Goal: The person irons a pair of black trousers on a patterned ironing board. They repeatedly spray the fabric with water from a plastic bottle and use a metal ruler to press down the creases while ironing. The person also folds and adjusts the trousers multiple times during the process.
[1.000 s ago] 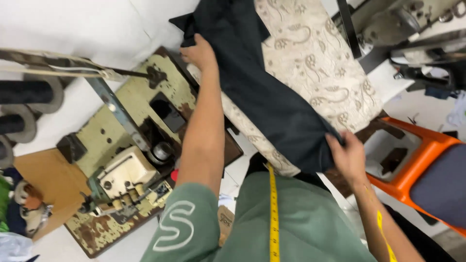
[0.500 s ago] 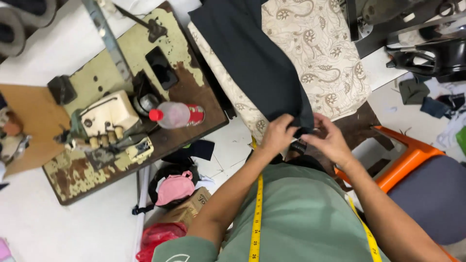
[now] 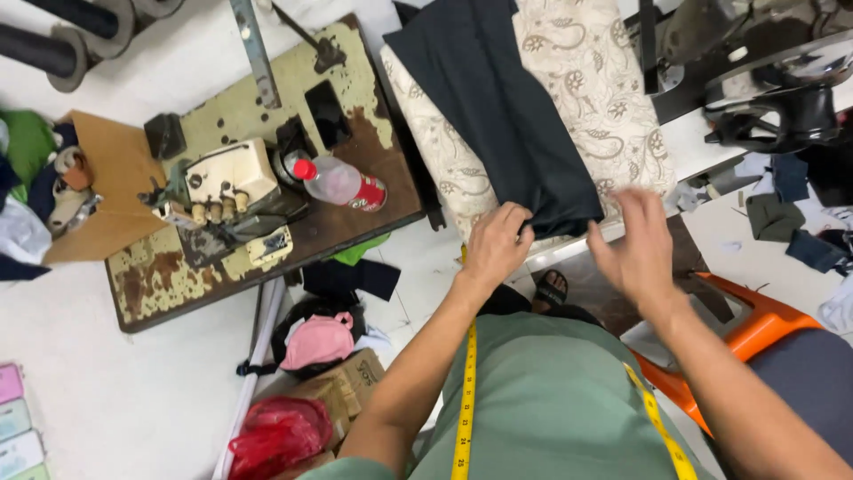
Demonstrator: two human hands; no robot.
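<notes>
Right at the near edge of the padded surface (image 3: 613, 133), our left hand (image 3: 494, 249) is pinching the bottom corner of the dark cloth (image 3: 506, 116). Its length runs up and away from us. Our right hand (image 3: 633, 249) hangs spread just beside it; half a second ago both were bunched on that corner.

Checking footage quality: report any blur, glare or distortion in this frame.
Head view: right hand motion-blurred, left hand on the dark cloth sharp; lighting even, soft shadows; small highlight on the plastic bottle; edges bend, wide-angle.
</notes>
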